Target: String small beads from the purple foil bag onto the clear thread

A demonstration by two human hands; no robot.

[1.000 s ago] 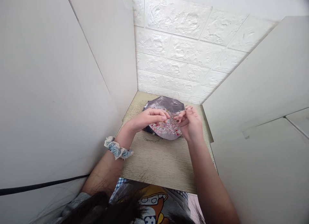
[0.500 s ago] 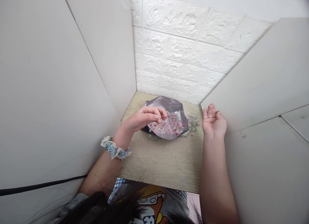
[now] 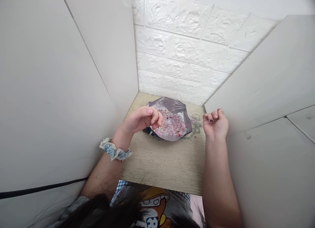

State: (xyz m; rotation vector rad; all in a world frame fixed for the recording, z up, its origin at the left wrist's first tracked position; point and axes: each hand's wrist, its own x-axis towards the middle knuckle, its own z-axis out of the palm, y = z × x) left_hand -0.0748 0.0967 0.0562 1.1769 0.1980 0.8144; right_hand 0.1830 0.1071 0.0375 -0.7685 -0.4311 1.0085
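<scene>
My left hand (image 3: pixel 142 119) hovers over the near left edge of an open purple foil bag (image 3: pixel 172 105). Its fingertips are pinched together on a thin thread that is barely visible. The bag lies on the small wooden table (image 3: pixel 162 162) and is filled with small pink, white and red beads (image 3: pixel 172 126). My right hand (image 3: pixel 215 124) is raised at the table's right side, palm toward me. Its fingers are curled in and nothing shows in them. A pale green beaded strand (image 3: pixel 195 123) lies between the bag and my right hand.
White panels (image 3: pixel 61 90) wall in the table closely on the left and on the right (image 3: pixel 265 77). A white embossed brick wall (image 3: pixel 187 51) stands behind. A scrunchie (image 3: pixel 113 150) is on my left wrist. A black cable (image 3: pixel 44 188) runs low at the left.
My right hand left the left hand, swung out to the table's right side, opened, then curled its fingers. My left hand stayed over the bag and curled tighter.
</scene>
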